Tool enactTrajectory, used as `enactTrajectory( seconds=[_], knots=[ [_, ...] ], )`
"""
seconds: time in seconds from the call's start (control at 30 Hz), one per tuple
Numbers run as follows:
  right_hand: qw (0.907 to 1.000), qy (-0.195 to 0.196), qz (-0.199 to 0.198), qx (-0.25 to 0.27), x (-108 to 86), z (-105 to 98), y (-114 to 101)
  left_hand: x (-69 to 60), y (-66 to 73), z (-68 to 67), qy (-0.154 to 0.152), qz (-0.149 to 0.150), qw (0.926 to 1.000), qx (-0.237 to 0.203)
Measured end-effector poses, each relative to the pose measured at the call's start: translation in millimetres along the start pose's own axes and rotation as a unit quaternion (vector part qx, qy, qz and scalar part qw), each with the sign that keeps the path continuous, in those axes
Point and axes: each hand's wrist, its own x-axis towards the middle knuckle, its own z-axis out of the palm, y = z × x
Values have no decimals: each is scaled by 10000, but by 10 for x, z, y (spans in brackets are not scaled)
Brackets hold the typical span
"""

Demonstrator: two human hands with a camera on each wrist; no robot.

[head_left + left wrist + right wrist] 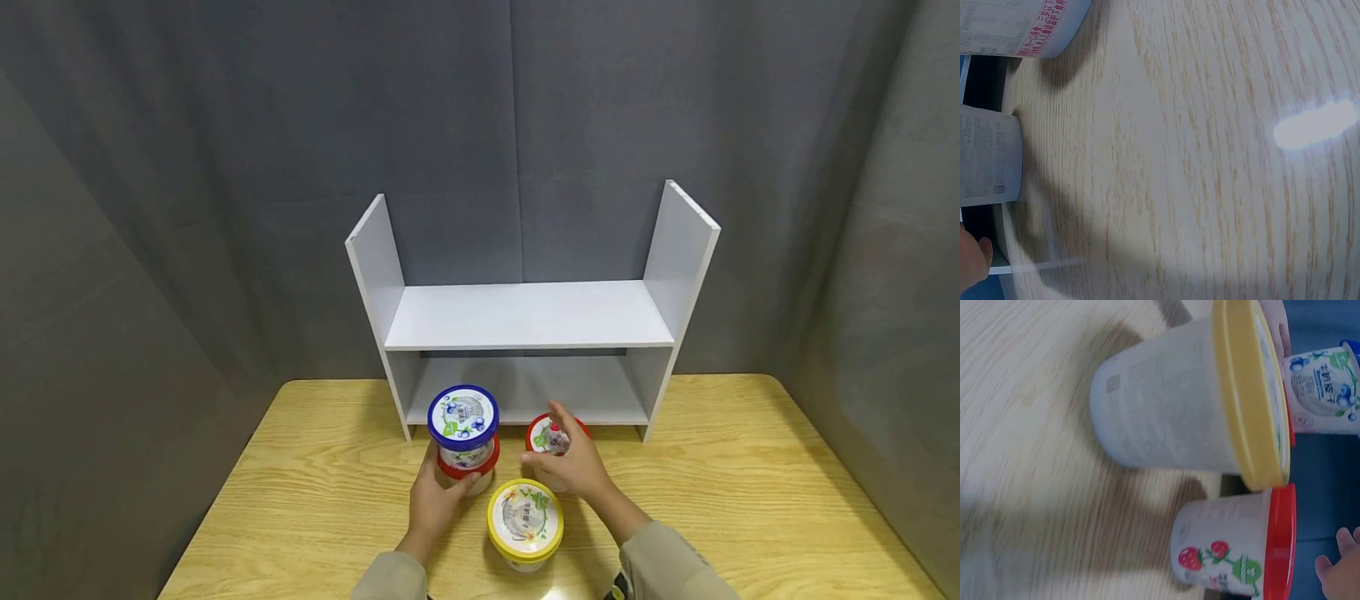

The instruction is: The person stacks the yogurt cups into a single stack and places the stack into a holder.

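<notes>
My left hand [437,500] grips a red-lidded jelly tub [489,457], fingers at its left side and thumb across its front. On top of that tub stands a blue-lidded blueberry jelly tub [463,417]. My right hand [573,458], thumb and fingers spread, hovers by a second red-lidded jelly tub [546,437]; strawberries show on that tub's [1222,550] side. Between the hands, nearer me, is a yellow-lidded jelly tub [525,521]. In the left wrist view only part of the left hand [972,259] appears, beside a tub [988,156] whose top is cut off.
A white two-tier shelf [528,315] with tall side panels stands at the table's back, just behind the tubs. Wooden tabletop [750,500] extends to both sides. Grey curtains [225,167] hang behind and along the sides.
</notes>
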Motion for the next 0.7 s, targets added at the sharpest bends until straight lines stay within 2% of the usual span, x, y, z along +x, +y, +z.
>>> enactTrajectory(
  seconds=[0.33,0.7],
  knots=[
    [9998,150,135,-46,-57,-156,177,-14,8,3,63,73,10000,-16],
    [9980,289,279,-486,-52,-216,335,-8,-16,5,59,42,10000,-62]
  ],
)
